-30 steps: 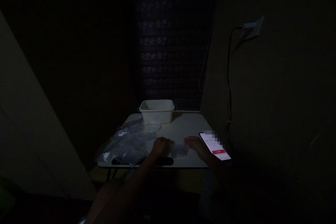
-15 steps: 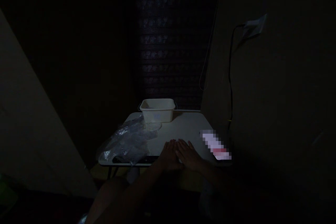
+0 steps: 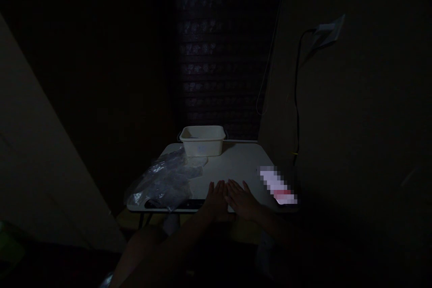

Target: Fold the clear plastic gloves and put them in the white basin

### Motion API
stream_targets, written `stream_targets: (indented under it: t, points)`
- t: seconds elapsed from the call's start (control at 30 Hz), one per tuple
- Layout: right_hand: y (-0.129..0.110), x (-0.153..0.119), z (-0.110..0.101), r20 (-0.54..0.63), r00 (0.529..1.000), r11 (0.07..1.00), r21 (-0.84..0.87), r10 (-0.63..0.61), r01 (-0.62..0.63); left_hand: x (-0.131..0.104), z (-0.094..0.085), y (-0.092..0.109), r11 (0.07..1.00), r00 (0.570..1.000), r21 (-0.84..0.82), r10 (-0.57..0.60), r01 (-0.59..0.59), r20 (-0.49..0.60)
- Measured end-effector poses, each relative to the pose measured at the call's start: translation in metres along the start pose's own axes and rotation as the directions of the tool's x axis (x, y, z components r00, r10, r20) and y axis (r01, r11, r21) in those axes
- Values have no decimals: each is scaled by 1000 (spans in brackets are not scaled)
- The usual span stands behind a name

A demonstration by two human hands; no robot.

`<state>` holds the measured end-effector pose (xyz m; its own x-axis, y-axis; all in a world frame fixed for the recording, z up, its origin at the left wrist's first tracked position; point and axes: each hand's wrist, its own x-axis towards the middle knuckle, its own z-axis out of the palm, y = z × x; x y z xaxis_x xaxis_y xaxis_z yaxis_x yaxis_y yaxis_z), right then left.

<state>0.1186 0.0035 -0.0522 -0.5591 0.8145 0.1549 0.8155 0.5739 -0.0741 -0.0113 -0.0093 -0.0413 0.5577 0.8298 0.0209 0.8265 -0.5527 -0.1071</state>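
In dim light, my left hand (image 3: pixel 217 198) and my right hand (image 3: pixel 241 199) lie side by side at the near edge of a small white table (image 3: pixel 232 159). Both are open, palms down, fingers stretched forward, and their inner edges meet or overlap slightly. Neither holds anything. Left of my left hand is a crumpled heap of clear plastic bags (image 3: pixel 168 180), partly over a dark strip (image 3: pixel 194 204) along the front edge. To the right of my right hand lies a lit, pixelated screen (image 3: pixel 276 184), perhaps a phone.
A white plastic tub (image 3: pixel 203 146) with side handles stands at the table's back. Behind it hangs a dark slatted blind (image 3: pixel 202 54) with a pull cord. On the right wall, a black cable (image 3: pixel 296 94) runs down from a plug and outlet (image 3: pixel 329 31). A pale panel (image 3: pixel 43 144) slopes at left.
The hands keep nearly the same place and pose. The whole view has shifted very slightly.
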Motion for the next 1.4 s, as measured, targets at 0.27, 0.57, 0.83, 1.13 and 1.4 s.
stream_targets:
  t: [0.27,0.57,0.83,1.13,1.4]
  points:
    - [0,0,-1,10,1000,1000,22,-5,5,-1,-2,1,1000,1000,-25,-7,7,-10]
    - [0,1,-1,6,1000,999,44,-8,8,-1,-2,2,1000,1000,-15,-23,23,4]
    - [5,4,-13,-102,994,997,64,48,-41,-1,-4,-2,999,997,-10,-43,42,-62]
    - [-2,3,2,-46,999,999,27,19,-18,-1,-1,2,1000,1000,-10,-4,4,-3]
    - [1,4,6,-42,999,1000,7,6,-5,2,0,2,1000,999,-20,-15,16,47]
